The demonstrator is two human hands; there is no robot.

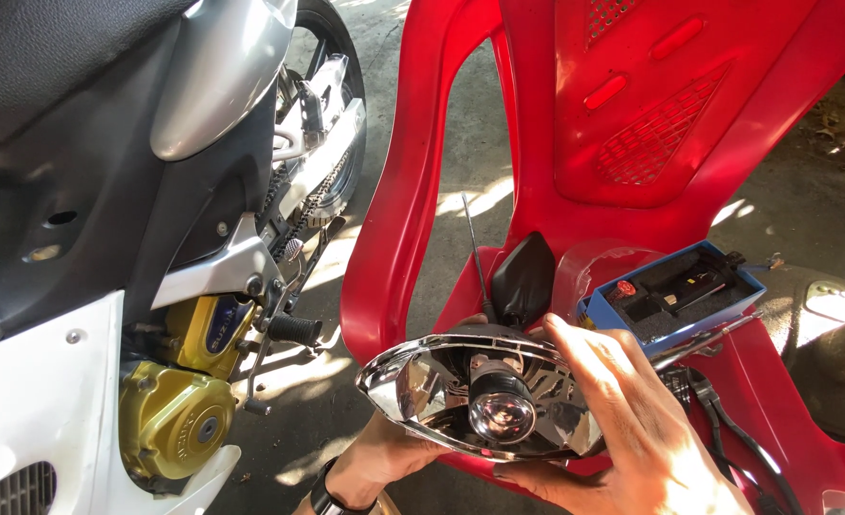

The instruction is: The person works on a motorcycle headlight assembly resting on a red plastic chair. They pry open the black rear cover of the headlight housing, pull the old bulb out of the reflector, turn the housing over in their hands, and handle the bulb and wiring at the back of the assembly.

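A chrome headlight reflector (441, 377) with a round projector lens (501, 410) in its middle is held over the seat of a red plastic chair (632, 124). My left hand (379, 458) grips it from below at its left end; a dark band sits on that wrist. My right hand (632, 420) lies over the reflector's right side, fingers spread across its rim and back. A black rubber cap (524, 277) stands behind the reflector, and a thin metal rod (475, 253) rises next to it.
A blue open box (675, 296) with small black and red parts rests on the chair seat, with black cables (728, 429) trailing below it. On the left stands a motorcycle (107, 238) with a gold engine cover (169, 420), chain and rear wheel. Concrete floor lies between.
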